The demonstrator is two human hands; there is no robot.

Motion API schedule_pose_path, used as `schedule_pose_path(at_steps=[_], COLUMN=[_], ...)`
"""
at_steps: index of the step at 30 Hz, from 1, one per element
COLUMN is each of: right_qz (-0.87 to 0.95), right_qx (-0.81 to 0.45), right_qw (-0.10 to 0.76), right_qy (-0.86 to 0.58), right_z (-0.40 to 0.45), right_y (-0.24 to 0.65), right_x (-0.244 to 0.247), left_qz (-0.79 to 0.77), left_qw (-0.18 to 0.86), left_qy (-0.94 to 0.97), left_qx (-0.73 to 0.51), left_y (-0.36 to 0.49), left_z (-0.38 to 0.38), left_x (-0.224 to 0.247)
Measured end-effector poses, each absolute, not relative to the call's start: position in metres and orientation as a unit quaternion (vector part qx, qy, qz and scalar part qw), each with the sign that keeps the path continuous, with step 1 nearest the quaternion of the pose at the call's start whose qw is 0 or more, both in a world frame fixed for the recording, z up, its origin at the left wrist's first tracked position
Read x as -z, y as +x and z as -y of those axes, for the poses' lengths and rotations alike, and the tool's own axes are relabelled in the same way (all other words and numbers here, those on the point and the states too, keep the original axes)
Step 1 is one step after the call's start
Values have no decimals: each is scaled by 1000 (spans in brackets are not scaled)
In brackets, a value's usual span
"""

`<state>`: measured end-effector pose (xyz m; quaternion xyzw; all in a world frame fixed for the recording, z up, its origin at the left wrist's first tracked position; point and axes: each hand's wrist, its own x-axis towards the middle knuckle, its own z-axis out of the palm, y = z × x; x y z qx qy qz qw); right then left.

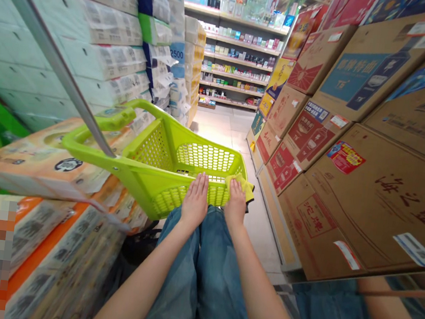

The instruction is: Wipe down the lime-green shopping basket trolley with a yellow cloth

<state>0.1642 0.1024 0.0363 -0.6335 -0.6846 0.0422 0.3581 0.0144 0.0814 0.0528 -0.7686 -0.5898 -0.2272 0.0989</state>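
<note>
A lime-green plastic shopping basket (145, 176) with perforated walls stands in front of my knees. A grey metal pull handle (68, 76) slants up from it to the upper left. My left hand (195, 198) lies flat with fingers stretched over the basket's near rim. On the same rim, closer to the right end, my right hand (236, 200) presses a yellow cloth (246, 188) against the plastic. Part of the cloth hangs past the corner, and the palm hides the rest.
Stacked cardboard cartons (347, 190) line the right side. Packs of tissue paper (108, 30) pile up on the left, with orange packs (39, 160) lower down. Shelves of small goods (239, 62) stand at the aisle's far end. A reflective surface (363, 315) is at lower right.
</note>
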Motion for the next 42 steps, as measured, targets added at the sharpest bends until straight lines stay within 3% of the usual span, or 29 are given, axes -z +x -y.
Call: schedule_pose_path(at_steps=[6, 11, 19, 23, 30, 35, 42], right_qz=[744, 763, 666, 650, 744, 773, 674], right_qx=[-45, -31, -23, -27, -32, -19, -23], right_qw=[347, 349, 371, 348, 335, 337, 395], right_qy=[-570, -543, -647, -675, -577, -537, -624], right_z=[-92, -92, -102, -102, -94, -93, -107], right_y=[110, 151, 221, 187, 113, 154, 220], right_x=[-46, -39, -27, -39, -52, -42, -26], left_qz=[596, 591, 589, 586, 594, 588, 587], left_qw=[101, 104, 107, 106, 104, 105, 106], left_qy=[-768, -770, -770, -771, -770, -774, -773], left_qx=[212, 216, 223, 226, 209, 210, 218], left_y=[12, 12, 12, 12, 11, 11, 12], left_z=[-81, -80, -80, -80, -79, -78, -79], left_x=[-53, -53, -53, -53, -56, -56, -55])
